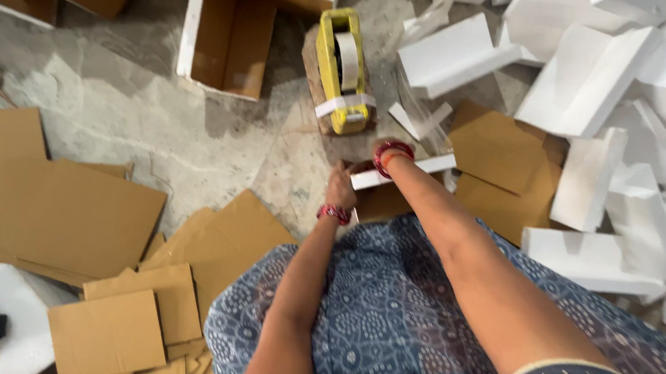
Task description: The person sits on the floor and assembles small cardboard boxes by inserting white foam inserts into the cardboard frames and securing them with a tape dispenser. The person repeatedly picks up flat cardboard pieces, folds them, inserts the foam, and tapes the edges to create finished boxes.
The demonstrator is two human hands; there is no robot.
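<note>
Left hand (341,186): rests against the near side of a small cardboard box (383,200) on the floor, fingers curled against its edge; how tightly they grip I cannot tell.
Right hand (383,153): reaches over the far side of the same box, mostly hidden behind a white foam strip (401,173); whether its fingers are spread or closed I cannot tell.
Wrists: red bangles on both.
Box: sits on the concrete floor (157,110) just in front of the person's lap, between the two hands, with the white strip lying across its top.
Tape dispenser (344,73): yellow, with a roll of pale tape, on a brown block just beyond the box.
Foam pieces (594,89): a white heap to the right and beyond.
Cardboard sheets (77,218): flat brown pieces scattered to the left and near the knees.
Open cartons (230,40): at the far side, beside the dispenser.
Clothing (387,310): blue patterned fabric over the lap.
</note>
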